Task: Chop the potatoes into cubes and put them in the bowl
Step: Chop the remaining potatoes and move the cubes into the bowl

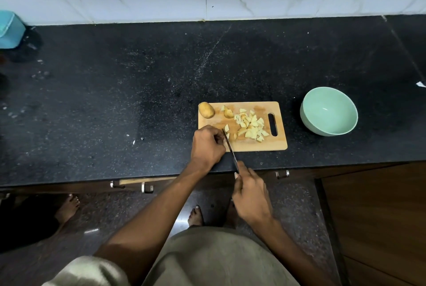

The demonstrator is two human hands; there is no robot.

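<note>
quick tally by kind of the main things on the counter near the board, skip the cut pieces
whole potato: 1
cutting board: 1
knife: 1
green bowl: 1
blue container: 1
total: 5

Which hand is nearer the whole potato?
Left. The left hand rests on the board just below the whole potato; the right hand is off the counter, holding the knife.

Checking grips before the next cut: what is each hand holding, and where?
Right hand grips the knife by its handle. Left hand has its fingers curled over something on the cutting board; what they hold is hidden.
</note>
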